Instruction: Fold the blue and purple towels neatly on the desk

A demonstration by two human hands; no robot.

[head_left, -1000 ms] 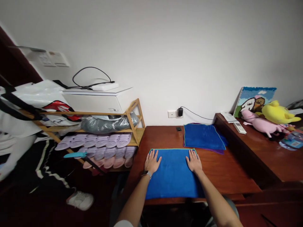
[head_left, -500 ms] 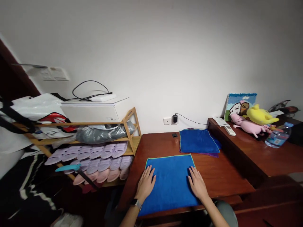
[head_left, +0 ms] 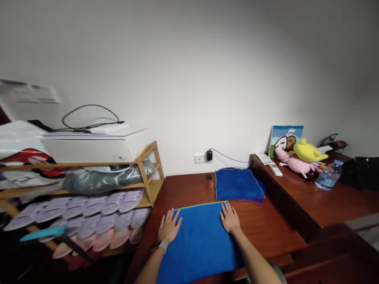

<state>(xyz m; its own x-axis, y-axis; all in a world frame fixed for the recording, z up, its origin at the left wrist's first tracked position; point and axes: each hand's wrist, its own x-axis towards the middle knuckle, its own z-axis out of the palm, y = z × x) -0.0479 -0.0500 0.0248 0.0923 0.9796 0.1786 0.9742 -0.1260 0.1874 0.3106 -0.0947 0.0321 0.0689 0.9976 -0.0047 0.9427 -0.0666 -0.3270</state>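
A blue cloth (head_left: 198, 240) with a light green edge lies spread on the brown wooden desk (head_left: 186, 189). My left hand (head_left: 169, 227) rests flat by its far left corner, fingers spread. Near the far right corner, my right hand (head_left: 229, 217) lies flat on the cloth with fingers stretched out. Neither hand grips anything. Farther back on the desk is a stack of cloths (head_left: 238, 184), dark blue on top with purple edges peeking out beneath.
Left of the desk stands a wooden rack (head_left: 151, 173) with rows of slippers (head_left: 111, 203) and a white box (head_left: 89, 148). On the raised surface to the right are plush toys (head_left: 296, 162), a water bottle (head_left: 329, 175) and a remote control (head_left: 275, 170). A black plug (head_left: 209, 155) sits in the wall socket.
The view has turned to the right. Both hands have slid up toward the far corners of the blue cloth, staying flat.
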